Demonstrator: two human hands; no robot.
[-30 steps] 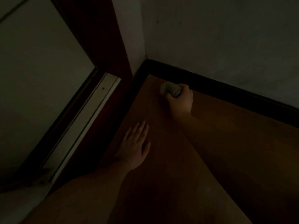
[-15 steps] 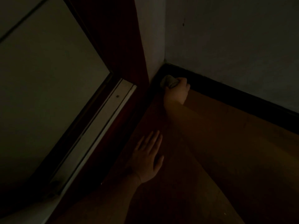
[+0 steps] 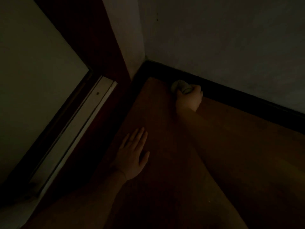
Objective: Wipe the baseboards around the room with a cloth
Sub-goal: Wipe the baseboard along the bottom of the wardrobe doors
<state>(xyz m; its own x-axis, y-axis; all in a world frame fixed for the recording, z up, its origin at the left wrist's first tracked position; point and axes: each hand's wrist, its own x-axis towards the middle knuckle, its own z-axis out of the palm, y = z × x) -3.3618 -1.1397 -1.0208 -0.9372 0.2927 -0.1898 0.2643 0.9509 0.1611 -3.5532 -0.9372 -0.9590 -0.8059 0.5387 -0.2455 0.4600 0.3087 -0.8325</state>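
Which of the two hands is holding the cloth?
The right hand, at the baseboard, grips the cloth; the left hand lies flat on the floor.

no readable text, labels, brands or numbers anywhere in this dim view.

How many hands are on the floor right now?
1: the left hand lies flat on the floor. The right hand holds the cloth at the baseboard.

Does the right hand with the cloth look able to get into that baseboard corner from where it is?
Probably yes. The right hand grips the cloth against the baseboard, and only bare floor lies between it and the corner.
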